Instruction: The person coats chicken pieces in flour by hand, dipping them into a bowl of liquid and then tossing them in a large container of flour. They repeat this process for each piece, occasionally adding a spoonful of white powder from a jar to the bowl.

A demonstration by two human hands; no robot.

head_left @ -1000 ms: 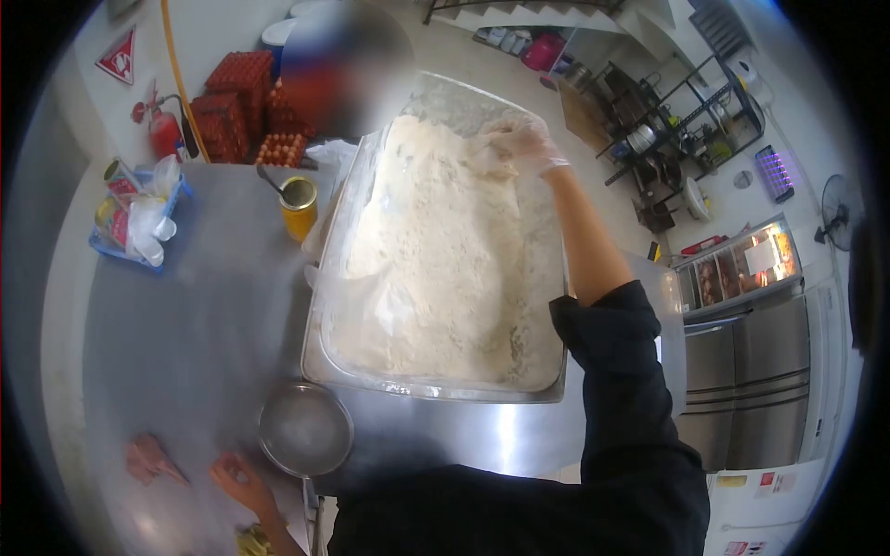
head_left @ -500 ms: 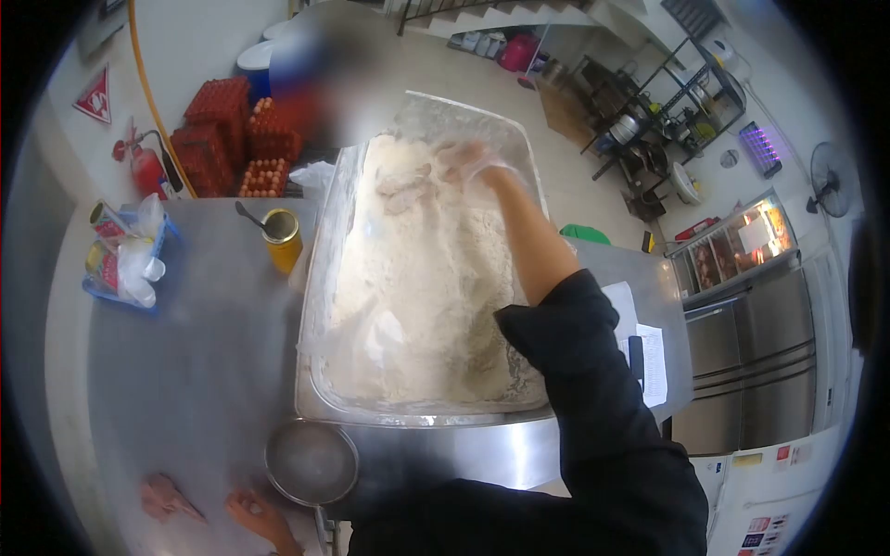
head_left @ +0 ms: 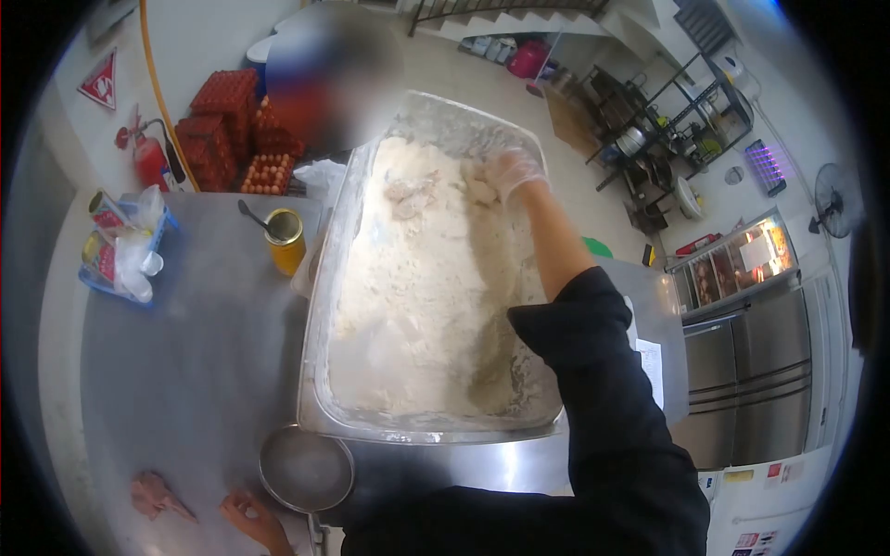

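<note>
One floured piece (head_left: 479, 190) sits at my right hand (head_left: 519, 172) in the tub (head_left: 436, 435); can't confirm fingers' grip. Left hand (head_left: 255, 521) curled at desk (head_left: 204, 361), closure unclear. Looks like coating; next move calls for light fingertip control.

1. Coated piece (head_left: 480, 184): lies at the fingers of the right hand (head_left: 516, 172), pale and lumpy under its powder, partly sunk in the white powder (head_left: 408, 296).
2. Second coated piece (head_left: 411, 195): rests flat on the powder to the left of the right hand, apart from it, irregular in outline, with greyish-pink patches showing through.
3. White powder: spreads beneath and nearer than the right hand, loose and uneven, off-white, with a shaded hollow running below that hand.
4. Deep tub (head_left: 429, 434): stands upright around the powder, clear-walled, dusted inside, with the right hand inside its far right corner and the left hand (head_left: 250, 517) outside, nearer and left.
</note>
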